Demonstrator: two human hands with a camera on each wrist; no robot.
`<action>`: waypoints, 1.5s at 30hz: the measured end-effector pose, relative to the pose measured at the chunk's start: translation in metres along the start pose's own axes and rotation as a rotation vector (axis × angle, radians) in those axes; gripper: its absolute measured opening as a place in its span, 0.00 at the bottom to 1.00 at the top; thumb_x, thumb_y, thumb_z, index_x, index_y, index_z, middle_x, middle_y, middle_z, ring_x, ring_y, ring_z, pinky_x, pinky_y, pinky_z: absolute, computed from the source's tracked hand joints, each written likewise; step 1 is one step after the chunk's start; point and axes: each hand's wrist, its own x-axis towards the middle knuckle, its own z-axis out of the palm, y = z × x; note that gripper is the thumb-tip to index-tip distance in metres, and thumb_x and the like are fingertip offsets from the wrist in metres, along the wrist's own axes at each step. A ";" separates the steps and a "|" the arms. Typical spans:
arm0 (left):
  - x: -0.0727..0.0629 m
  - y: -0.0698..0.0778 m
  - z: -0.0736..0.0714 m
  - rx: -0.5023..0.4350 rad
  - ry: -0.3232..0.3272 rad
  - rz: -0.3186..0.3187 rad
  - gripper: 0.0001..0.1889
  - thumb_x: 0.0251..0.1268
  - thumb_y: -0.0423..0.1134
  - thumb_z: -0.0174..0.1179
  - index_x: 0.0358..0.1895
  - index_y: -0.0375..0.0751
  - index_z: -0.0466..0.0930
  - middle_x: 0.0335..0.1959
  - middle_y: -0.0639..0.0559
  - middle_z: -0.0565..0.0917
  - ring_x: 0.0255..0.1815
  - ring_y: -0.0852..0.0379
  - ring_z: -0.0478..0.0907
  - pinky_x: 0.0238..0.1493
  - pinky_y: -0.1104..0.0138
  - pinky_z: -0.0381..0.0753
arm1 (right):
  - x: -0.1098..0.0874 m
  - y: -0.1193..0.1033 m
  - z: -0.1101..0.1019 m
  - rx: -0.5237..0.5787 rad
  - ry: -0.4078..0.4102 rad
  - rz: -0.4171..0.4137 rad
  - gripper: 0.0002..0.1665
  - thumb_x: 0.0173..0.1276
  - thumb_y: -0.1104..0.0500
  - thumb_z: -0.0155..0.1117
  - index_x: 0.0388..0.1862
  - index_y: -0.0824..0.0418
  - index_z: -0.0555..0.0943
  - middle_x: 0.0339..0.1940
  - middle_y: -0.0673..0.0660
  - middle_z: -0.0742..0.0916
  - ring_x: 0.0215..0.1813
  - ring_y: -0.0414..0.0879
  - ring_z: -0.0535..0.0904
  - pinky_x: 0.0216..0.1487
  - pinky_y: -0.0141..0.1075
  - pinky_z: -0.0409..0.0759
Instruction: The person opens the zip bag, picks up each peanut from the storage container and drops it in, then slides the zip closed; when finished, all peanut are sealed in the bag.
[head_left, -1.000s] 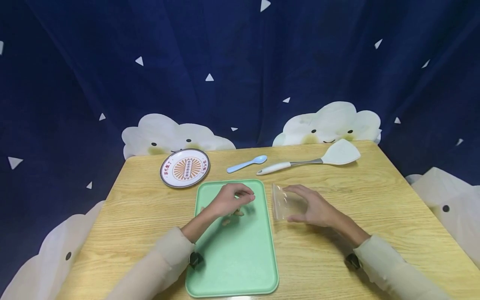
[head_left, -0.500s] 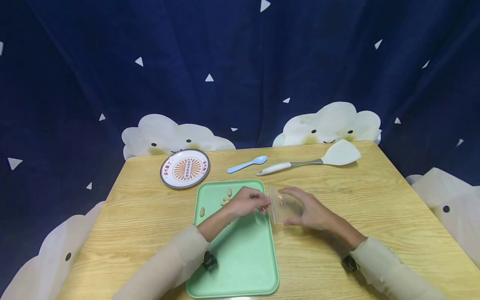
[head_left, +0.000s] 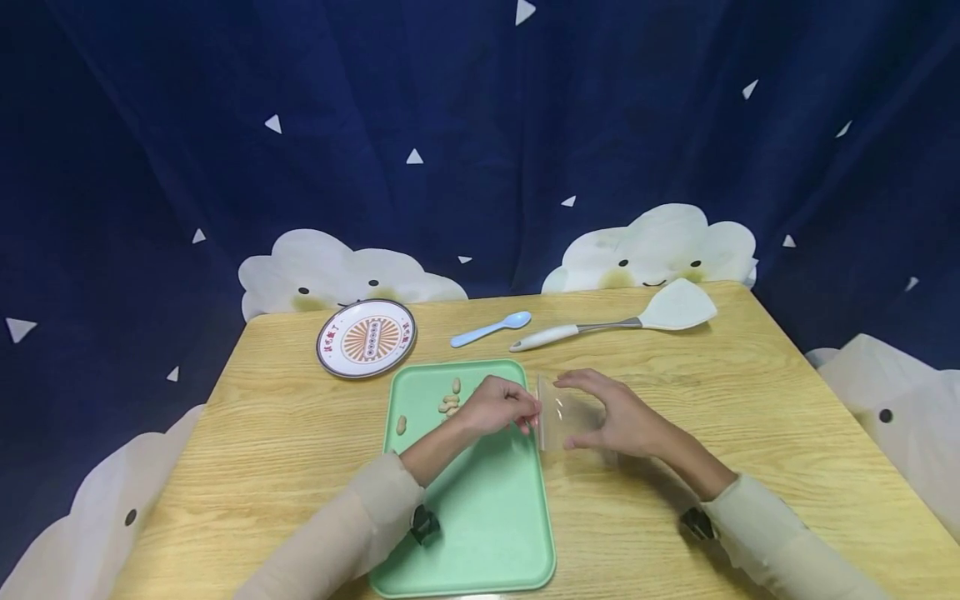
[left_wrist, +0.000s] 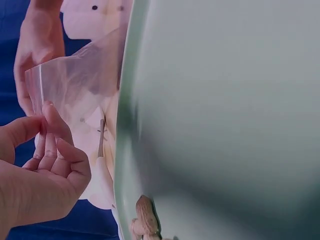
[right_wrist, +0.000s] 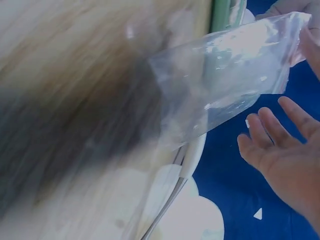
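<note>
While the left hand point(head_left: 492, 406) pinches the bag point(head_left: 556, 417) by its edge at the right side of the tray point(head_left: 487, 525), the right hand point(head_left: 621, 419) (fingers apart) is just beside it.

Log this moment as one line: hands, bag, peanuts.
left hand: pinching edge of clear zip-lock bag | right hand: at bag, grip unclear | peanuts: on green tray
</note>
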 end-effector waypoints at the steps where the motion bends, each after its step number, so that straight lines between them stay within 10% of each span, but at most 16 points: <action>1: 0.000 0.000 0.001 -0.003 0.000 0.001 0.09 0.63 0.38 0.60 0.30 0.38 0.86 0.20 0.56 0.84 0.20 0.64 0.79 0.22 0.71 0.67 | 0.001 -0.002 0.000 0.002 0.021 0.000 0.37 0.46 0.50 0.79 0.57 0.56 0.77 0.56 0.54 0.81 0.56 0.51 0.78 0.55 0.50 0.77; 8: -0.002 0.001 0.004 -0.039 -0.020 0.007 0.10 0.62 0.41 0.62 0.30 0.38 0.86 0.19 0.58 0.84 0.21 0.63 0.80 0.25 0.70 0.68 | 0.009 -0.014 -0.001 0.152 0.035 0.099 0.04 0.59 0.58 0.70 0.33 0.57 0.86 0.26 0.48 0.86 0.27 0.34 0.78 0.29 0.29 0.78; 18: -0.001 0.004 0.012 -0.089 -0.058 0.005 0.07 0.64 0.38 0.60 0.34 0.38 0.85 0.19 0.56 0.84 0.23 0.63 0.80 0.27 0.69 0.70 | 0.013 -0.022 -0.004 0.284 -0.093 0.216 0.14 0.59 0.49 0.70 0.29 0.60 0.86 0.24 0.53 0.88 0.21 0.42 0.80 0.22 0.32 0.77; 33: 0.002 0.000 0.013 -0.162 -0.105 0.070 0.10 0.63 0.38 0.62 0.38 0.32 0.84 0.23 0.51 0.87 0.25 0.64 0.81 0.33 0.66 0.77 | 0.009 -0.019 -0.009 0.428 -0.178 0.257 0.10 0.61 0.64 0.59 0.38 0.68 0.84 0.29 0.58 0.88 0.25 0.41 0.80 0.27 0.39 0.81; 45: 0.004 0.000 0.017 -0.129 -0.092 0.089 0.07 0.65 0.34 0.57 0.35 0.33 0.81 0.30 0.44 0.87 0.30 0.62 0.82 0.37 0.64 0.79 | 0.009 -0.023 -0.008 0.385 -0.098 0.310 0.10 0.61 0.66 0.57 0.36 0.69 0.84 0.27 0.59 0.87 0.26 0.41 0.80 0.28 0.37 0.81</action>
